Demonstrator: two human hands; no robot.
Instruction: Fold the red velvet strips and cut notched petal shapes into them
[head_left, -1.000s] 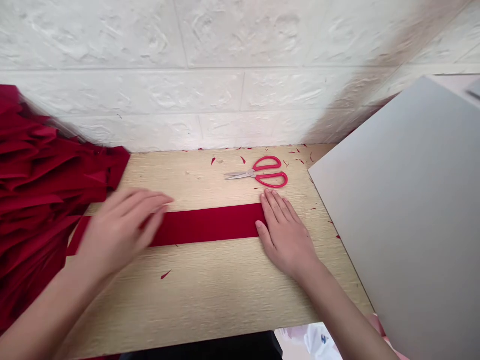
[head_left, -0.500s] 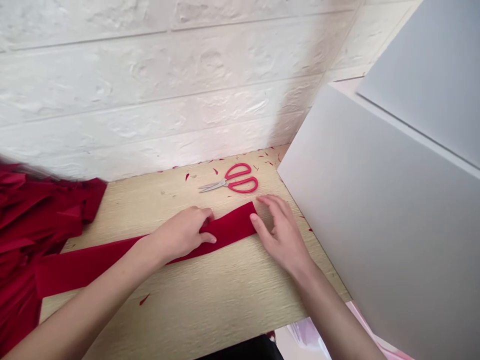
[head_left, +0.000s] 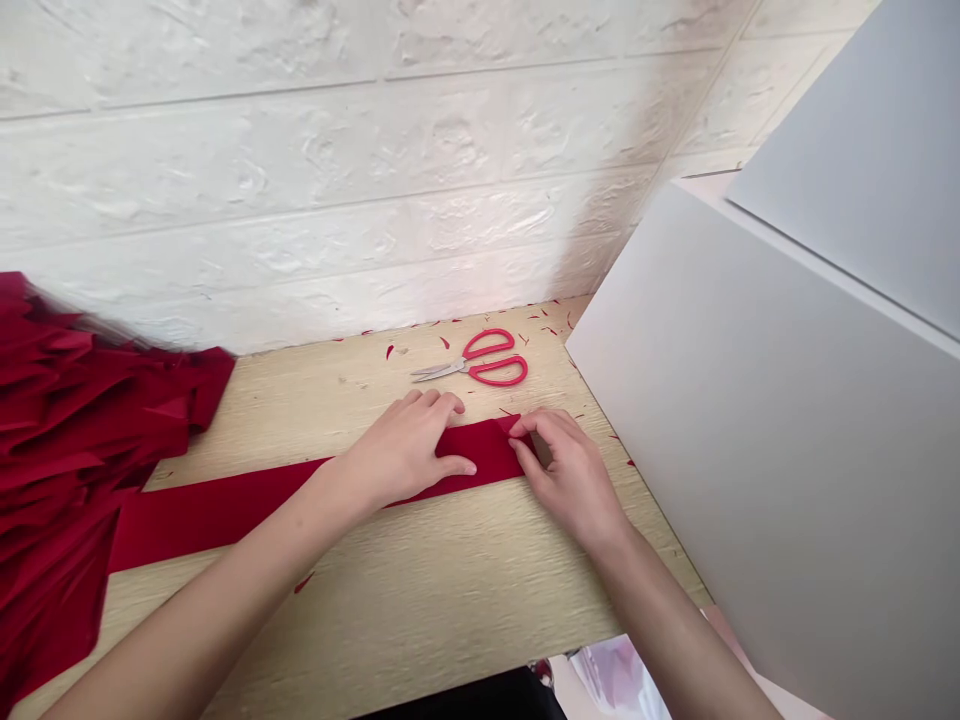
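Observation:
A long red fabric strip (head_left: 225, 522) lies across the wooden tabletop and runs left into a heap of red cloth (head_left: 75, 420). My left hand (head_left: 401, 450) presses flat over the strip, its fingers reaching past the far edge. My right hand (head_left: 570, 482) pinches the strip's right end between fingers and thumb. Red-handled scissors (head_left: 480, 362) lie closed just beyond both hands, touching neither.
Small red snippets (head_left: 390, 352) are scattered along the back of the light wooden tabletop (head_left: 420, 575), below a white textured wall (head_left: 337, 180). Large grey boards (head_left: 772, 430) stand at the right, beyond the table's right edge.
My left hand has moved right and now rests on the strip near its end. My right hand has closed on that end. The view has also shifted and tilted.

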